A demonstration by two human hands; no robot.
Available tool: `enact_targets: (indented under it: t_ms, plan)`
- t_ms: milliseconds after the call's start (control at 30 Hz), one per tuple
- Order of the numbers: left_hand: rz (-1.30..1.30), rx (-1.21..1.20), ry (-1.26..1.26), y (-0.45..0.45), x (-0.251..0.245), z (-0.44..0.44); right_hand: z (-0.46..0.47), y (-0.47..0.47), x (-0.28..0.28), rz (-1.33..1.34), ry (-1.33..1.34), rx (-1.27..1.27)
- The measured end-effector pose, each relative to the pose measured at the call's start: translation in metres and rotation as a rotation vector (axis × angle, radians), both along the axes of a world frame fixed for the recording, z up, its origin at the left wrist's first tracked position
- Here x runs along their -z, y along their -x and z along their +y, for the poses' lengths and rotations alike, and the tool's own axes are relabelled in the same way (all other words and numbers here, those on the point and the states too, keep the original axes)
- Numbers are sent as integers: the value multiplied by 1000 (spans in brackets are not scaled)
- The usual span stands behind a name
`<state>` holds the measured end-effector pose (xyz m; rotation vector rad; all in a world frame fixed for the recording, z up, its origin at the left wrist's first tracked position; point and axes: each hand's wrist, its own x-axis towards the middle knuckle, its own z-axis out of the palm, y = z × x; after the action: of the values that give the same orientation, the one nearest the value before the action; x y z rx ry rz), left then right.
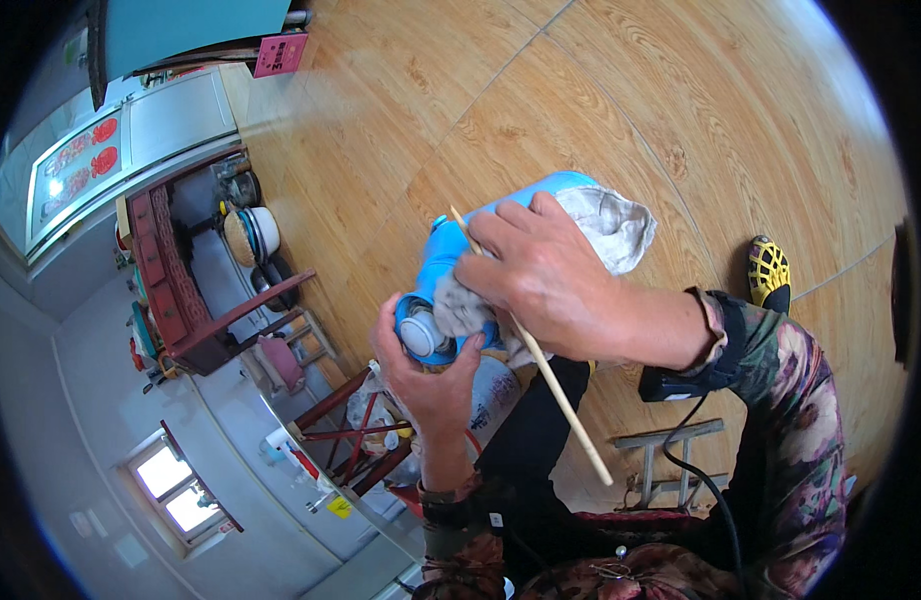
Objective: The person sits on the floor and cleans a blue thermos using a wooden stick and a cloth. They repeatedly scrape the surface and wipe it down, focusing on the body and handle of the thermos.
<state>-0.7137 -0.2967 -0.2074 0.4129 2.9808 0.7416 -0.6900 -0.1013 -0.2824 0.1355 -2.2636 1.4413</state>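
Observation:
A blue thermos flask (445, 259) lies tilted before me, its top with a whitish round stopper (421, 334) towards me. My left hand (430, 375) is wrapped round the rim at the stopper. My right hand (547, 277) grips a thin wooden stick (562, 397) together with a grey-white cloth (460, 304), which touches the flask beside the rim. Another part of pale cloth (610, 225) hangs over the flask's far end; whether it is the same piece, I cannot tell. My right fingers hide part of the stick and flask.
A glass-topped table (370, 517) stands at the lower left, near my left forearm. Beyond it is a dark red wooden cabinet (160, 277) with basins (262, 232). A wooden stool (667, 435) is at my right. A cable (712, 487) hangs by my right arm.

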Motion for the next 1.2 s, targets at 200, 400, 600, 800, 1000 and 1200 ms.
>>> enact_targets:
  t_ms: [200, 400, 600, 800, 1000, 1200]
  plan:
    - [0, -24, 17, -1, 3, 6, -8, 49, 0, -102, -27, 37]
    - [4, -33, -1, -3, 1, 11, -9, 42, 2, 18, -90, 113]
    - [-20, -25, -25, -3, 2, 8, 3, -1, 7, 138, -68, 21]
    - [-28, -7, -37, -5, 1, 7, -6, -49, 26, 311, -224, -175]
    - [-60, 88, 23, 1, -5, -1, -7, -97, 36, 360, -318, -450]
    - [-66, 163, 37, 4, -7, -2, 30, -77, 21, 229, -162, 21]
